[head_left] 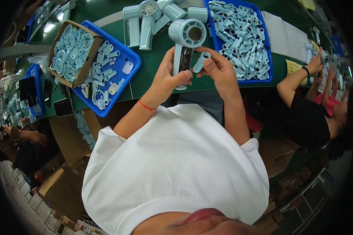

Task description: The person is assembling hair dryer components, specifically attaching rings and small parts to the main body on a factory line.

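A light-blue handheld fan (178, 53) lies in front of me, its round head pointing away. The handle is uncovered and shows a dark inside (186, 58) that looks like a circuit board. My left hand (164, 80) is closed around the handle's left side, its thumb across the lower end. Between the thumb and fingers of my right hand (223, 76) is a small elongated light-blue plastic piece (202, 62), tilted beside the handle. My right forefinger reaches over to the fan near the top of its handle.
Several similar fans (147, 27) lie on the green table beyond my hands. A blue tray (268, 49) on the right is heaped with small light-blue parts. On the left, a cardboard box (72, 83) of rings stands on another blue tray (134, 58). Co-workers sit at both sides.
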`<control>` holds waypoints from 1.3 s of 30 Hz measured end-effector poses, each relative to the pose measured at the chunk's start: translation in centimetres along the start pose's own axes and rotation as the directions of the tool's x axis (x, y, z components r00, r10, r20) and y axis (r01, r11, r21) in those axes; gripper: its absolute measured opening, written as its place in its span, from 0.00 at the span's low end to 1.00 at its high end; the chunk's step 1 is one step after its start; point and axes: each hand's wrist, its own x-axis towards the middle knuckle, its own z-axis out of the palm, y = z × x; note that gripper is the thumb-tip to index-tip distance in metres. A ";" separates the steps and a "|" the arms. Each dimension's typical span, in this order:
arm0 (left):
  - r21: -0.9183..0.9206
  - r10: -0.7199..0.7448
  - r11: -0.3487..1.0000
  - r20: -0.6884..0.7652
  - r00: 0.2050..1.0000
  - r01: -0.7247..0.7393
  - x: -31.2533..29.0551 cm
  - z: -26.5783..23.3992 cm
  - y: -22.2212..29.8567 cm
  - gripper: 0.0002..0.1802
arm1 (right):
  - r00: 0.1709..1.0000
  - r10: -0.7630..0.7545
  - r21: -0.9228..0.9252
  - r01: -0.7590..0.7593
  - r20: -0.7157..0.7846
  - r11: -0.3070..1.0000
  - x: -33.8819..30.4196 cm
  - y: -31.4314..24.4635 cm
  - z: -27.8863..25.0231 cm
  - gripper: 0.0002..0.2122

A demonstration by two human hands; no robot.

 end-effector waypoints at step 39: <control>0.741 0.279 0.649 -0.020 0.960 -0.173 -0.2 -0.3 -1.9 0.45 | 0.963 0.064 -0.159 -0.109 -0.261 0.981 -0.1 1.5 1.6 0.13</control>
